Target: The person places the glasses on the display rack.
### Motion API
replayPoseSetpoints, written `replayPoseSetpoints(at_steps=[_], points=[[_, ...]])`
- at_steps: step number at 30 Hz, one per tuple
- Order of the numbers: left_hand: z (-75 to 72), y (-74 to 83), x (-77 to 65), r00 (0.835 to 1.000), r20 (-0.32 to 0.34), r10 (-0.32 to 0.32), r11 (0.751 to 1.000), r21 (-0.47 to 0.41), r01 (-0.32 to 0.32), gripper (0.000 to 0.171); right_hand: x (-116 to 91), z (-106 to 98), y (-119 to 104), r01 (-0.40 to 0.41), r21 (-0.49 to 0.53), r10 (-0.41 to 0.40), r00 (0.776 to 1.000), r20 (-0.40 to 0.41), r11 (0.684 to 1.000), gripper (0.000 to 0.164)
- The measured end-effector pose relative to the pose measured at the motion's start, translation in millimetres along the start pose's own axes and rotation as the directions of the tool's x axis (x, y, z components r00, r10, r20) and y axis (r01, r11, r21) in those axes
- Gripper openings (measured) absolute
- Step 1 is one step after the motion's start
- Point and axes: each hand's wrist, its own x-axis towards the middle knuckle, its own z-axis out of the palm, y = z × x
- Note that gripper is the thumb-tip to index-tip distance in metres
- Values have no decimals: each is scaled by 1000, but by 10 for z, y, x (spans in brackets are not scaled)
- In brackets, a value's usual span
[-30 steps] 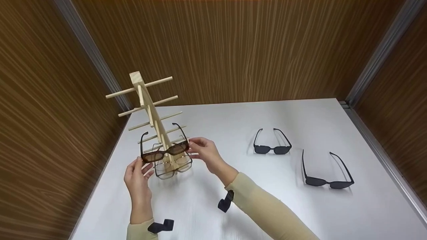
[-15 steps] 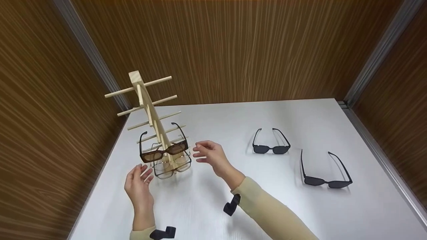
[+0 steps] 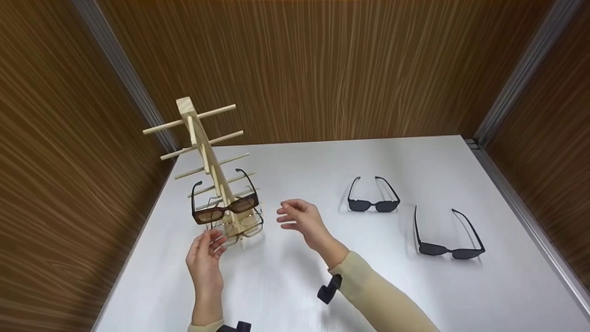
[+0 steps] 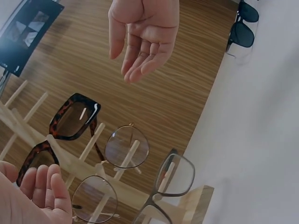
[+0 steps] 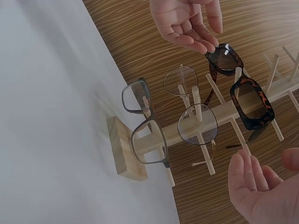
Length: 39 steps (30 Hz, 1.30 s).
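Tortoiseshell sunglasses [image 3: 210, 216] hang on a wooden eyewear stand [image 3: 185, 107], temples pointing back over its pegs. Below them sit round wire-rimmed glasses [image 5: 198, 123], and lowest on the stand are grey rectangular-framed glasses [image 5: 149, 142]. My left hand [image 3: 205, 263] is just in front of the stand's lower left side, fingers loosely bent; in the head view it overlaps the lower glasses, but in the right wrist view it holds nothing. To the right of the stand, apart from it, my right hand [image 3: 311, 226] hovers with relaxed fingers and holds nothing.
Two pairs of black sunglasses, one farther back [image 3: 359, 205] and one nearer [image 3: 433, 249], lie with temples unfolded on the white tabletop [image 3: 299, 170] at the right. Bare pegs [image 3: 221, 110] jut from the stand's upper part. Wood-grain panels [image 3: 322, 69] enclose the table.
Both hands have let go of the tortoiseshell sunglasses, which stay on the stand. My right hand has drawn away rightward; my left has moved down and slightly right.
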Motion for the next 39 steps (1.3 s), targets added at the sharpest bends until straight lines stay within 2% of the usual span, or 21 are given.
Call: replayPoseSetpoints(at_steps=[8, 15, 20, 28, 39], points=[[54, -147, -44, 997, 55, -59, 998, 24, 58, 29, -66, -187, 127, -22, 1, 22, 999, -45, 1000, 30], [154, -291, -93, 986, 108, -124, 991, 68, 117, 24, -112, -350, 170, -28, 25, 29, 998, -63, 999, 30], [221, -426, -132, 971, 163, -175, 977, 151, 151, 27, -153, -473, 234, -41, 29, 43, 995, -86, 999, 33], [328, -613, -187, 945, 214, -249, 947, 259, 190, 30, -193, -619, 334, -50, 32, 54, 991, -120, 998, 36], [458, -818, -212, 914, 261, -311, 919, 328, 219, 36, -230, -785, 364, -47, 59, 58, 976, -209, 997, 35]])
